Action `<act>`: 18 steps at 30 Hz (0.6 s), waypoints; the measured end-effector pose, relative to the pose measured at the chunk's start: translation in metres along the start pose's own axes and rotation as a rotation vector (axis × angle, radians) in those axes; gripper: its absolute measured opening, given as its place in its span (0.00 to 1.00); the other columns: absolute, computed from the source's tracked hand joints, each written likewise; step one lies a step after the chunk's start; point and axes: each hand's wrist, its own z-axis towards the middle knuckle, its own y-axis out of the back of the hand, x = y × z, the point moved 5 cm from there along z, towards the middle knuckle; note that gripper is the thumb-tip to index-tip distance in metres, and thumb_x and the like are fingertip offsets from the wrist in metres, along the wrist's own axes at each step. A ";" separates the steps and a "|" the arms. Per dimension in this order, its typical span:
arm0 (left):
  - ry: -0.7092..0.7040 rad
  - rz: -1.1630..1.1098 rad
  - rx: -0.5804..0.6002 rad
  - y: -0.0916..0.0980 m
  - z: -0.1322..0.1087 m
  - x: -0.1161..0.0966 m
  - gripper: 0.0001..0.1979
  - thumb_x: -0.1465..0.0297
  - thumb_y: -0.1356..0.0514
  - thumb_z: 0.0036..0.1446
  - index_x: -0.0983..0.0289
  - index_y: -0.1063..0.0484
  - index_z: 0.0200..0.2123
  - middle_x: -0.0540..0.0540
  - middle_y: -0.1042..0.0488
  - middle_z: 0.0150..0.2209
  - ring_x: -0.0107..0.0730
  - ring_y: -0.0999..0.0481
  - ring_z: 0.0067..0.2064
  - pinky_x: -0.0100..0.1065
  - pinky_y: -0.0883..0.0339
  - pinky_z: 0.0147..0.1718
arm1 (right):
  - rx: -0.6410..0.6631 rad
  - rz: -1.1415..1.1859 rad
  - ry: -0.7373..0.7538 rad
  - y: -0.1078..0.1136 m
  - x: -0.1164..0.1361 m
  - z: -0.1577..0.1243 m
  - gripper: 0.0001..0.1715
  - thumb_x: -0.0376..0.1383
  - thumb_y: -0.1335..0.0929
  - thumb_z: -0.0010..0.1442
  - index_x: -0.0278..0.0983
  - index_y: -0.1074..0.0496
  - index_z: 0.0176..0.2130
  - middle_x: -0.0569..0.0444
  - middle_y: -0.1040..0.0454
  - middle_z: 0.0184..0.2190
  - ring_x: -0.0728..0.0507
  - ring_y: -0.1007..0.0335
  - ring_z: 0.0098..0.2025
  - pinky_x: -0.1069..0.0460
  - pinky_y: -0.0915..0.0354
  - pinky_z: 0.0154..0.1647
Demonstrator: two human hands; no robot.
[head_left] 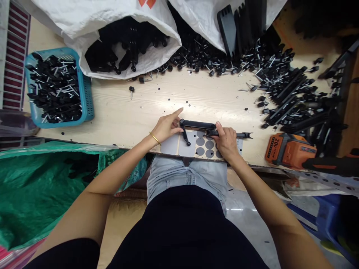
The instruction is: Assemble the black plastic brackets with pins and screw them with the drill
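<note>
A long black bar (199, 124) lies across the near edge of the wooden table (157, 104), over a sheet of round grey stickers (204, 146). My left hand (167, 127) pinches the bar's left end, where a short black knobbed piece (185, 136) hangs down; the index finger is stretched out. My right hand (226, 141) is closed on the bar's right part, thumb pressed on top. A thin dark rod end (244, 135) sticks out to the right of that hand.
A blue basket (87, 101) of black knobbed screws stands at the left. White sacks (123, 22) of black parts lie at the back, and a heap of black screws and bars (283, 86) spreads right. An orange 20V tool battery (288, 150) sits near the right edge. Green sheeting (36, 186) hangs below left.
</note>
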 end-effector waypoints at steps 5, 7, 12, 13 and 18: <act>0.243 0.047 -0.063 -0.033 -0.034 -0.003 0.44 0.61 0.37 0.55 0.71 0.57 0.66 0.52 0.23 0.26 0.33 0.23 0.28 0.32 0.29 0.31 | 0.035 0.036 0.006 0.001 -0.002 0.002 0.30 0.38 0.39 0.65 0.34 0.45 0.64 0.47 0.32 0.35 0.40 0.39 0.38 0.44 0.39 0.42; 0.266 0.013 -0.058 -0.054 -0.039 -0.009 0.44 0.61 0.39 0.58 0.73 0.61 0.66 0.53 0.24 0.25 0.34 0.24 0.25 0.33 0.30 0.28 | 0.054 0.036 -0.011 0.001 -0.001 0.003 0.29 0.38 0.40 0.66 0.34 0.44 0.64 0.46 0.32 0.36 0.40 0.39 0.39 0.44 0.39 0.42; 0.418 -0.258 0.006 -0.071 -0.037 -0.020 0.42 0.71 0.46 0.61 0.71 0.73 0.67 0.54 0.24 0.25 0.29 0.29 0.17 0.32 0.31 0.23 | 0.088 0.010 -0.082 -0.003 0.001 0.001 0.31 0.39 0.40 0.65 0.34 0.46 0.65 0.45 0.33 0.37 0.39 0.39 0.40 0.43 0.40 0.44; 0.479 -0.306 0.033 -0.070 -0.038 -0.022 0.43 0.72 0.46 0.61 0.70 0.74 0.68 0.54 0.24 0.26 0.30 0.29 0.17 0.33 0.31 0.22 | 0.098 0.003 -0.092 -0.003 0.001 -0.001 0.32 0.38 0.40 0.65 0.33 0.46 0.65 0.45 0.33 0.38 0.39 0.39 0.41 0.43 0.40 0.45; 0.591 -0.492 0.013 -0.064 -0.044 -0.029 0.48 0.74 0.42 0.56 0.68 0.74 0.68 0.54 0.26 0.24 0.32 0.30 0.16 0.34 0.31 0.20 | 0.151 0.019 -0.050 0.018 0.011 -0.003 0.39 0.38 0.40 0.62 0.34 0.54 0.68 0.41 0.35 0.45 0.36 0.40 0.47 0.39 0.42 0.50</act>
